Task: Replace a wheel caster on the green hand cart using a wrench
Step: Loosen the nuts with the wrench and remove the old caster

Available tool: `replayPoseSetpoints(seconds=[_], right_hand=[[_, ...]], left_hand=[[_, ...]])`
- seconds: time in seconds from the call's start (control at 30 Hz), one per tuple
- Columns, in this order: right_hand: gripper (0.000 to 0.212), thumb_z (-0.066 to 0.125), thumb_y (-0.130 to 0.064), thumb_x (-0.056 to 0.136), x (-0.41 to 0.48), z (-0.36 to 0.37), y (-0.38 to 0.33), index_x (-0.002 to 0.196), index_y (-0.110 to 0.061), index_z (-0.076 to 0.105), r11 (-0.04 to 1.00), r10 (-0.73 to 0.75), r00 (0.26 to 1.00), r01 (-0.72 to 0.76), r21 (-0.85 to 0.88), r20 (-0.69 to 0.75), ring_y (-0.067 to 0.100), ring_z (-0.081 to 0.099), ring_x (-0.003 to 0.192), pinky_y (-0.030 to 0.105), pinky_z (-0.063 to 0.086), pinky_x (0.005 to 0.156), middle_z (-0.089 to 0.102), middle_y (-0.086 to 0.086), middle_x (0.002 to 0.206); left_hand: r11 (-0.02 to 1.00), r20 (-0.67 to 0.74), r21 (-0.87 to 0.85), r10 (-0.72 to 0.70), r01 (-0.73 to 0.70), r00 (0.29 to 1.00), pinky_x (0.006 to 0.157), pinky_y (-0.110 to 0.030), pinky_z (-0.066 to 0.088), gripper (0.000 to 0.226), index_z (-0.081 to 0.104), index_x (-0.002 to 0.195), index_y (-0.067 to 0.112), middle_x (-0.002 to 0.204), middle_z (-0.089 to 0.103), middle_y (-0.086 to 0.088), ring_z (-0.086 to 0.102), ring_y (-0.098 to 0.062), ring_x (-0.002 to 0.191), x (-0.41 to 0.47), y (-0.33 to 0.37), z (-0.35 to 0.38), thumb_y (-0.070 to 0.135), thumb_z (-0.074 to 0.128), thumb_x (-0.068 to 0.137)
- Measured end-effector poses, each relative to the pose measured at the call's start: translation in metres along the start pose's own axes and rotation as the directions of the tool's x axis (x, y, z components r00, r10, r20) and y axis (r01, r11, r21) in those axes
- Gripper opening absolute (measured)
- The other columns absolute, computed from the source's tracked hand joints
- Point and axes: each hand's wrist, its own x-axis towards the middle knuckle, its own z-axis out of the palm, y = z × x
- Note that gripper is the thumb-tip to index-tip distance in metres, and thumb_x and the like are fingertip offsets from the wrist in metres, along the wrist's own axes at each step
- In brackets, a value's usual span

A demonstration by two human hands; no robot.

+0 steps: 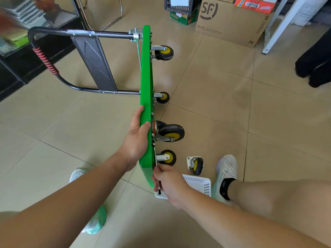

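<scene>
Left hand [138, 138] clasps cart [146, 72] deck edge; right hand [170, 183] grips wrench [158, 187]. Cart likely stiff, tippy; hold edge.

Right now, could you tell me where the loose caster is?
The loose caster lies on the floor in the head view, right of the cart, beside the basket and the right shoe.

Loose caster [196, 165] and basket [198, 183] crowd floor beside cart [146, 86].
</scene>
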Motion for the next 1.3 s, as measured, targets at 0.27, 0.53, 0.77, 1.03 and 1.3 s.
replayPoseSetpoints(seconds=[0.27,0.53,0.77,1.03,1.3], right_hand=[[0.028,0.048,-0.028,0.106,0.002,0.010,0.022,0.109,-0.027,0.076,0.991,-0.125,0.982,0.130,0.029,-0.144,0.010,0.026,0.049,0.025,0.023,0.048,0.037,-0.011,0.054],[0.028,0.047,-0.029,0.105,0.005,0.007,0.024,0.102,-0.025,0.074,0.986,-0.167,0.981,0.168,0.004,-0.098,0.012,0.023,0.049,0.025,0.023,0.047,0.028,-0.008,0.058],[0.021,0.055,-0.026,0.101,0.007,0.009,0.030,0.096,-0.034,0.073,0.954,-0.289,0.928,0.257,-0.158,-0.237,0.011,0.047,0.060,0.026,0.038,0.059,0.062,0.013,0.073],[0.025,0.060,-0.011,0.093,0.009,0.013,0.036,0.111,-0.027,0.067,0.948,-0.316,0.891,0.304,-0.088,-0.326,0.012,0.049,0.054,0.027,0.041,0.060,0.053,-0.008,0.056],[0.030,0.060,-0.006,0.093,0.008,0.011,0.035,0.112,-0.027,0.068,0.946,-0.323,0.898,0.316,-0.074,-0.300,0.011,0.047,0.052,0.022,0.039,0.054,0.054,-0.002,0.059]], left_hand=[[1.000,0.000,0.021,-0.005,0.005,1.000,0.105,-0.054,0.050,0.058,0.022,0.148,0.064,0.146,0.051,0.008,0.059,-0.024,0.123,0.001,0.000,0.002,0.046,0.037,0.095],[1.000,0.003,0.000,-0.003,0.003,1.000,0.107,-0.054,0.049,0.055,0.024,0.146,0.066,0.146,0.050,0.013,0.058,-0.023,0.126,0.002,-0.002,0.001,0.046,0.038,0.097],[1.000,0.013,0.000,0.005,-0.005,1.000,0.106,-0.054,0.049,0.055,0.024,0.144,0.067,0.148,0.050,0.013,0.059,-0.024,0.125,0.002,-0.003,0.002,0.049,0.040,0.094],[1.000,0.016,-0.011,0.015,-0.015,1.000,0.104,-0.057,0.050,0.053,0.026,0.142,0.069,0.149,0.050,0.010,0.059,-0.027,0.126,0.003,-0.005,-0.001,0.050,0.041,0.094],[1.000,0.015,-0.020,0.016,-0.016,1.000,0.101,-0.058,0.052,0.053,0.026,0.143,0.067,0.147,0.051,0.011,0.062,-0.026,0.122,0.004,-0.006,-0.001,0.048,0.041,0.096]])
